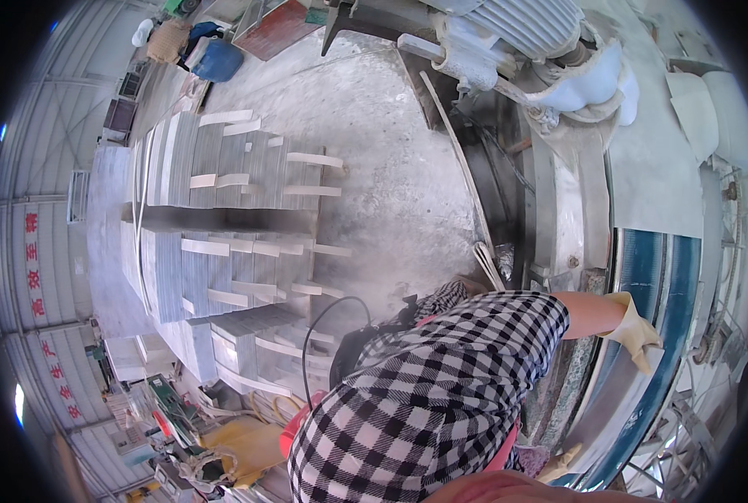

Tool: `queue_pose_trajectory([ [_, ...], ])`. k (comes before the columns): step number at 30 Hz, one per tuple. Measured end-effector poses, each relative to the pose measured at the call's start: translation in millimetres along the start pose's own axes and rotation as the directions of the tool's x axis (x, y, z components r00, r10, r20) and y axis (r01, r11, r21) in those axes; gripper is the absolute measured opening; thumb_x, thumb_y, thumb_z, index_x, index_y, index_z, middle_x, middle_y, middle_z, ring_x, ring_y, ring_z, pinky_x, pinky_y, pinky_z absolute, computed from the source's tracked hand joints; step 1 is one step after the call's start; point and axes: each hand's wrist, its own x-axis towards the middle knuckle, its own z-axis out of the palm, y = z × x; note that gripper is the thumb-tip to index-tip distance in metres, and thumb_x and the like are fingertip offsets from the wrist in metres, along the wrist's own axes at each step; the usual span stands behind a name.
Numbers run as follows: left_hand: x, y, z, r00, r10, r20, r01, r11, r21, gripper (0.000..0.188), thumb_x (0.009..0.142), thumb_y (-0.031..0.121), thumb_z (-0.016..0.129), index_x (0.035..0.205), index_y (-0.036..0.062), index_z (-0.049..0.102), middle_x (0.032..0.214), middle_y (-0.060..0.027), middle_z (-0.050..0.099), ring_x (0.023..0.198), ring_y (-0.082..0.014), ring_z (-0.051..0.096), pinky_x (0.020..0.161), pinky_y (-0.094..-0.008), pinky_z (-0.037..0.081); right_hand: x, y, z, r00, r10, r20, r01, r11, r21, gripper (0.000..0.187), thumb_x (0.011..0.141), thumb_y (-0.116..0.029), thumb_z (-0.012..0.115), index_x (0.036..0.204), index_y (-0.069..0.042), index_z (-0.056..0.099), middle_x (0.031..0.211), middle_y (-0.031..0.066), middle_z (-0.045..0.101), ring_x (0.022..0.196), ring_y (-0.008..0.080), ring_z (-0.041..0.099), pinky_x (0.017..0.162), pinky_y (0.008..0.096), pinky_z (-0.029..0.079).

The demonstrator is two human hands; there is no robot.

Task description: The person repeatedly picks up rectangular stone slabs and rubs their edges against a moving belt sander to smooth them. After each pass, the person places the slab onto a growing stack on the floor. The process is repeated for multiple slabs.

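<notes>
One black-and-white checkered sleeve [449, 377] fills the near foreground, with a thin black cable [307, 352] arching beside it. Beyond the sleeve, a bare forearm leads to the left hand [636, 329], in a cream glove, its fingers bent over the upper end of a long grey slab [615, 402] and gripping it there. Near the slab's lower end is the right hand [560, 464], also gloved, mostly hidden by the body; whether it grips the slab or only rests against it, I cannot tell. The slab lies slanting along a blue belt [684, 277], which runs in strips through a pale, dusty frame. Farther up along the frame sits a machine with a ribbed, whitened housing [525, 25]. Off to the left, a yellow sheet [240, 448] lies among cluttered gear. Past the pale, dusty floor [382, 126] edge, stacks of thin grey slabs [214, 268] stand in rows, light strips [315, 159] jutting out from between them. Farther back are a blue container [214, 60] and, at the far left, a pale wall [43, 168] carrying red lettering.
</notes>
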Motion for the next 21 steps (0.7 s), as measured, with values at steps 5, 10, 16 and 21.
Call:
queue_pose_trajectory([
  [5,43.9,-25.1,0.2,0.981,0.091,0.170,-0.148,0.918,0.367,0.083,0.063,0.041,0.087,0.133,0.0084,0.056,0.123,-0.0172,0.063,0.118,-0.0343,0.058,0.098,-0.0424,0.045,5.5,1.2,-1.1,0.983,0.170,0.077,-0.173,0.984,0.043,0.050,0.096,-0.008,0.046,0.146,-0.007,0.043,0.109,0.0187,0.059,0.091,0.0307,0.055,0.081,0.0391,0.048],
  [10,56.8,-39.1,7.4,0.987,0.063,0.145,-0.127,0.861,0.492,0.075,0.058,0.028,0.088,0.126,0.0108,0.059,0.111,-0.0146,0.068,0.107,-0.0341,0.063,0.090,-0.0439,0.048,9.2,1.6,-3.3,0.948,0.288,0.132,-0.298,0.953,0.058,0.049,0.098,-0.010,0.045,0.147,-0.009,0.042,0.103,0.0165,0.060,0.084,0.0278,0.055,0.075,0.0372,0.049],
  [16,45.8,-35.3,10.8,0.976,0.197,0.094,-0.218,0.844,0.491,0.065,0.056,0.026,0.087,0.114,0.0085,0.061,0.101,-0.0148,0.068,0.099,-0.0357,0.064,0.084,-0.0443,0.050,12.3,6.8,-5.2,0.908,0.383,0.169,-0.400,0.913,0.076,0.048,0.100,-0.012,0.044,0.148,-0.012,0.041,0.096,0.0139,0.062,0.075,0.0244,0.055,0.069,0.0348,0.050],
  [21,47.5,-35.2,16.9,0.982,0.173,0.073,-0.185,0.836,0.516,0.070,0.053,0.028,0.089,0.114,0.0087,0.061,0.100,-0.0140,0.068,0.097,-0.0352,0.065,0.084,-0.0443,0.051,12.3,7.9,-6.4,0.878,0.432,0.205,-0.454,0.888,0.071,0.048,0.102,-0.014,0.043,0.150,-0.014,0.040,0.090,0.0117,0.063,0.068,0.0215,0.055,0.064,0.0328,0.051],
])
